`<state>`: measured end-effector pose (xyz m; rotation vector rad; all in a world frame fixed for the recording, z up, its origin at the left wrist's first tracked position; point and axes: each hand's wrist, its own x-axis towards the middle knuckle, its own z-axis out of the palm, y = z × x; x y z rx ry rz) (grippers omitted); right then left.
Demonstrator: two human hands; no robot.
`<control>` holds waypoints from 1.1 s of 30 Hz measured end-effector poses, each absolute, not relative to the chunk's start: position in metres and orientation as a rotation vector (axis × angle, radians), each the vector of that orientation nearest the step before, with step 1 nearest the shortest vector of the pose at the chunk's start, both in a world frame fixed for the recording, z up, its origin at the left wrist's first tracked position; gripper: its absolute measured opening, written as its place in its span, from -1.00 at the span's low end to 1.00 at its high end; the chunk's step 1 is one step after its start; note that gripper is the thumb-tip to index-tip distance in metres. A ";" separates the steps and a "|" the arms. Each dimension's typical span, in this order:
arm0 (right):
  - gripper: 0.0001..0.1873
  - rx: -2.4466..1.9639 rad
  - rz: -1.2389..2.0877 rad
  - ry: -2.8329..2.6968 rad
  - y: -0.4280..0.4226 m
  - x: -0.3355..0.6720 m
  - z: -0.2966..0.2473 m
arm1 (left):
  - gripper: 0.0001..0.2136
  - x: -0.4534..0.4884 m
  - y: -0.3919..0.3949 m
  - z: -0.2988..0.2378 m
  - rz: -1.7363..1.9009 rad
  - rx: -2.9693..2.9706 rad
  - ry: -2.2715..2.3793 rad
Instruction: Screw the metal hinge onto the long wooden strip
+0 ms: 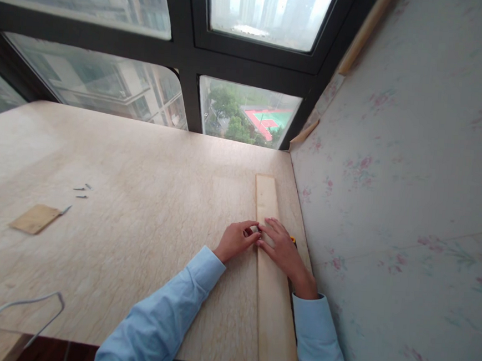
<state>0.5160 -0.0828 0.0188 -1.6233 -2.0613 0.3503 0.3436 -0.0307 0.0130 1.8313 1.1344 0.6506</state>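
A long, pale wooden board (277, 311) lies on the marble-patterned sill, running from the near edge toward the window. At its left edge my left hand (236, 240) is closed in a pinch, thumb against forefinger. A tiny dark bit shows at these fingertips, too small to name. My right hand (280, 249) rests across the board, its thumb and forefinger meeting the left fingertips around the same spot. Its other fingers lie on the wood. Behind the right hand peeks a yellow and black object (293, 240), mostly hidden.
Several small metal screws (81, 196) lie on the sill (152, 196) at left. Near them is a square wooden piece (35, 219) with a pointed metal bit at its corner. A white cable (23, 301) loops at the near left. Papered wall (390, 187) borders the right side.
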 end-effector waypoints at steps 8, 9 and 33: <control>-0.59 -1.611 0.350 -2.057 -0.083 0.517 0.018 | -0.67 0.342 -0.030 0.010 0.646 1.828 1.105; -0.59 -1.609 0.348 -2.060 -0.083 0.517 0.018 | -0.67 0.342 -0.030 0.010 0.647 1.829 1.105; -0.61 -1.600 0.327 -2.077 -0.082 0.516 0.019 | -0.64 0.343 -0.030 0.008 0.687 1.765 1.117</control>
